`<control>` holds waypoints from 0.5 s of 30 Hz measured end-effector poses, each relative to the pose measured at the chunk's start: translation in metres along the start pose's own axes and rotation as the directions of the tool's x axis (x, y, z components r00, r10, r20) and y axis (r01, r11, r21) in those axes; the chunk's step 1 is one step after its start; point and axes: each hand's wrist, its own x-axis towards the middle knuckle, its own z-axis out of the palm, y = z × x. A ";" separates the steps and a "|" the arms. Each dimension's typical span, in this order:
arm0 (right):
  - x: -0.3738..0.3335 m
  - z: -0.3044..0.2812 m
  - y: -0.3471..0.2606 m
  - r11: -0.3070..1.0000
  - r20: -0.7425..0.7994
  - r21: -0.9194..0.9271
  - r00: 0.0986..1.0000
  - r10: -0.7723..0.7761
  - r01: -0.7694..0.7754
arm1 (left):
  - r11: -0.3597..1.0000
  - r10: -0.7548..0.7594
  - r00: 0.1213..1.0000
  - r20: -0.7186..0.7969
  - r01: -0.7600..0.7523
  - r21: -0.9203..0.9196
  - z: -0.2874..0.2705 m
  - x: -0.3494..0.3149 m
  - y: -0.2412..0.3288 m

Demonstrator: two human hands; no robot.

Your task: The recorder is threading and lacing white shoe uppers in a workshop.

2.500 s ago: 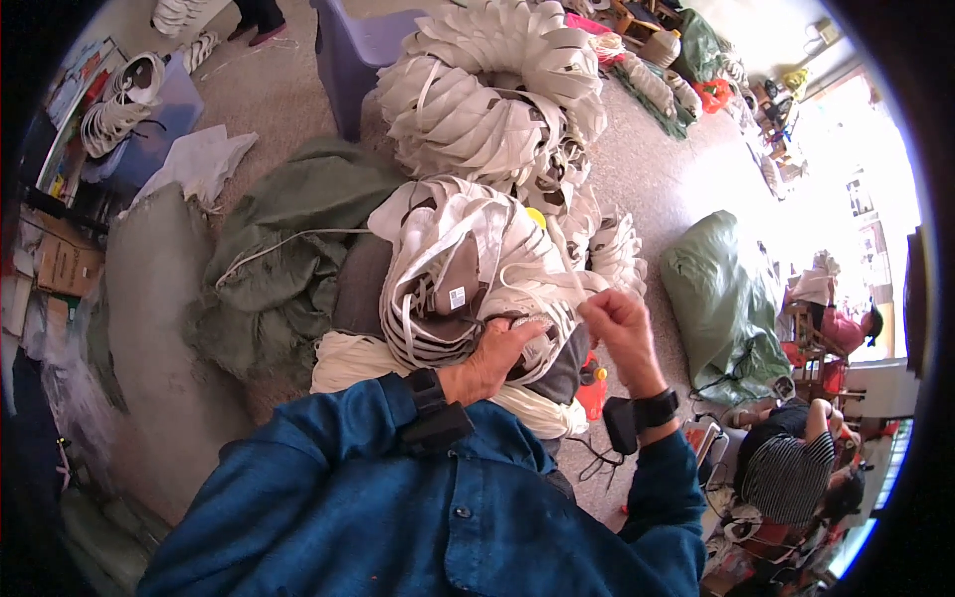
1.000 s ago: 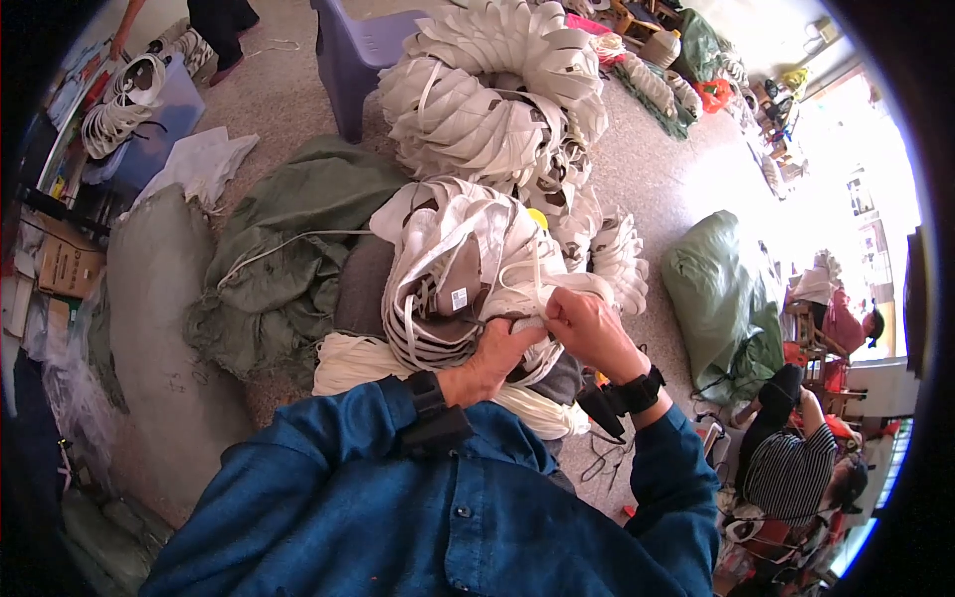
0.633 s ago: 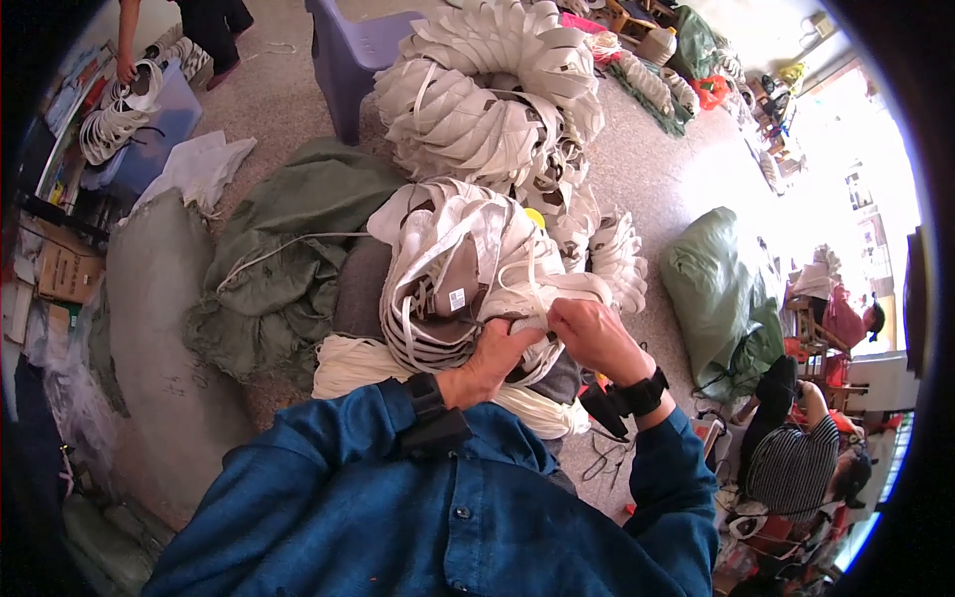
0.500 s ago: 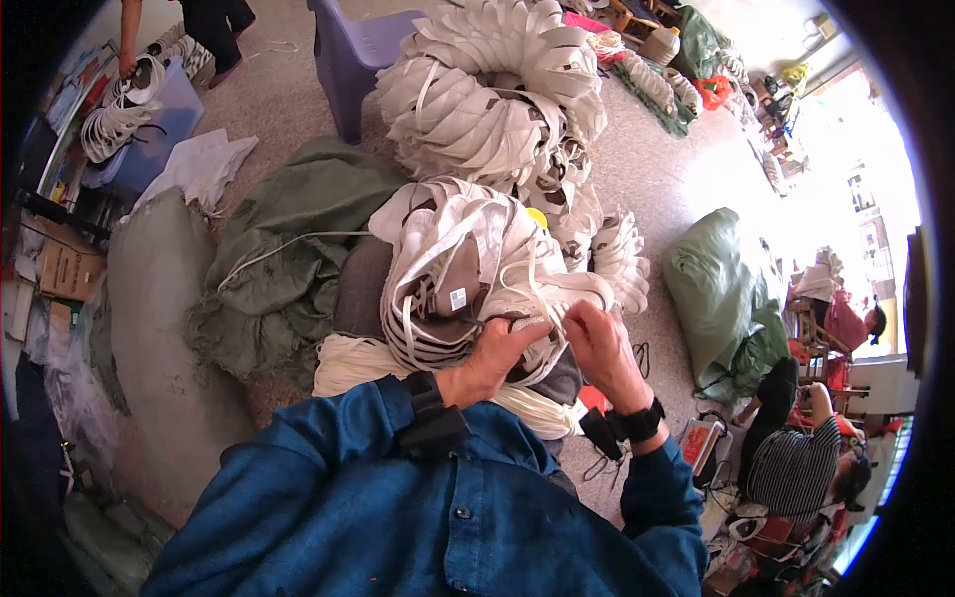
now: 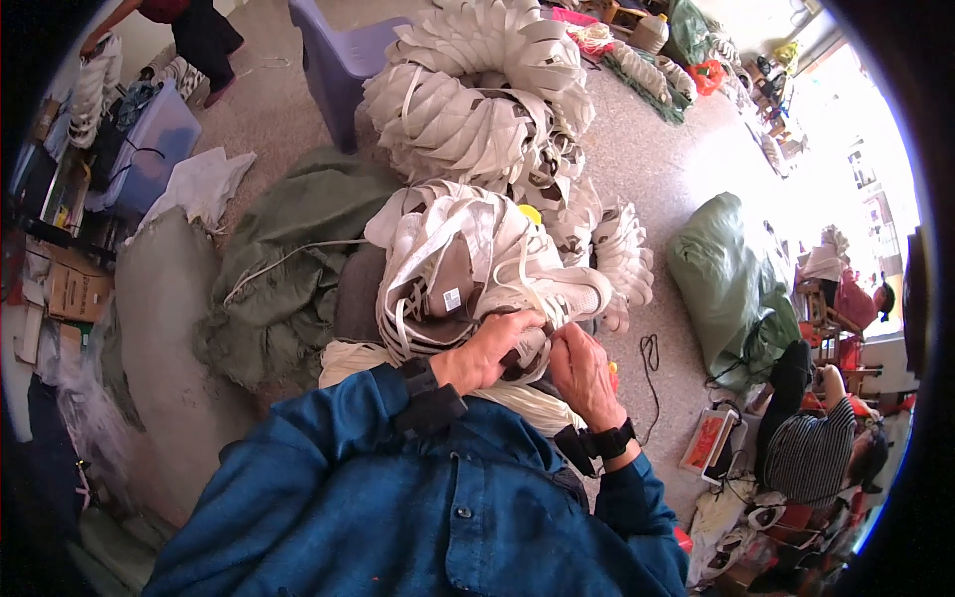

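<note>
On my lap lies a pile of off-white shoe uppers (image 5: 428,229) with brown linings, some with cream laces looped over them. My left hand (image 5: 487,353) is closed on the near edge of one shoe upper (image 5: 567,289), its thumb along the top. Close to its right, my right hand (image 5: 584,373) has thumb and fingers pinched together against the same upper. What sits in that pinch is too small to make out. A loose cream lace (image 5: 527,274) curves down towards both hands. Under my left forearm is a bundle of cream laces (image 5: 348,363).
Large rings of stacked uppers (image 5: 468,109) stand ahead, beside a purple chair (image 5: 343,60). Green cloth (image 5: 288,239) and a grey sack (image 5: 164,328) lie left; a green sack (image 5: 731,289) lies right. One person stands at far left by a blue bin (image 5: 159,139); others sit at right.
My right hand has moved slightly down and left, nearer my left hand. The far-left person has lifted a string of uppers off the blue bin. My view has shifted slightly.
</note>
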 end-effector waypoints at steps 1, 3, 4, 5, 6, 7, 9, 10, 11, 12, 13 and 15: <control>0.001 -0.002 -0.002 1.000 0.021 0.013 1.000 0.020 -0.020 | 0.999 0.030 0.999 0.023 -0.030 -0.022 0.001 -0.001 0.000; 0.001 -0.002 -0.004 0.999 0.042 0.027 0.998 0.039 -0.040 | 0.998 0.044 0.999 -0.028 -0.043 0.036 0.002 0.002 -0.002; 0.001 -0.002 -0.004 0.999 0.034 0.019 0.999 0.036 -0.037 | 0.994 0.064 0.995 -0.080 -0.057 0.092 0.002 0.003 -0.002; 0.000 -0.001 -0.004 0.999 0.026 0.011 0.999 0.033 -0.033 | 0.994 0.065 0.995 -0.081 -0.057 0.092 0.001 0.005 -0.002; 0.000 -0.001 -0.005 0.999 0.026 0.011 0.999 0.033 -0.033 | 0.998 0.011 0.999 -0.049 -0.008 0.060 -0.001 0.007 -0.002; 0.000 -0.001 -0.006 0.999 0.030 0.014 0.999 0.044 -0.045 | 0.999 -0.042 0.999 -0.015 0.042 0.029 -0.003 0.008 -0.001; 0.001 -0.001 -0.006 0.998 0.032 0.018 0.998 0.056 -0.057 | 0.998 -0.051 0.998 0.021 0.050 0.032 -0.008 0.009 0.001; 0.001 0.000 -0.005 0.999 0.027 0.002 0.999 0.043 -0.043 | 0.998 -0.061 0.997 0.057 0.059 0.036 -0.009 0.009 0.001; 0.002 0.000 -0.004 0.999 0.023 -0.014 0.999 0.030 -0.030 | 0.998 -0.062 0.996 0.057 0.060 0.037 -0.008 0.009 0.000; 0.002 -0.001 -0.004 0.999 0.022 -0.015 0.999 0.030 -0.029 | 0.998 -0.048 0.998 0.031 0.047 0.038 -0.005 0.008 -0.001; 0.000 -0.002 -0.004 1.000 0.010 -0.004 1.000 0.016 -0.016 | 0.999 -0.035 0.999 0.006 0.035 0.039 -0.002 0.007 -0.002; -0.007 -0.006 0.000 1.000 -0.001 0.006 1.000 0.001 -0.001 | 0.998 0.034 0.999 -0.007 -0.033 0.061 0.003 -0.004 -0.003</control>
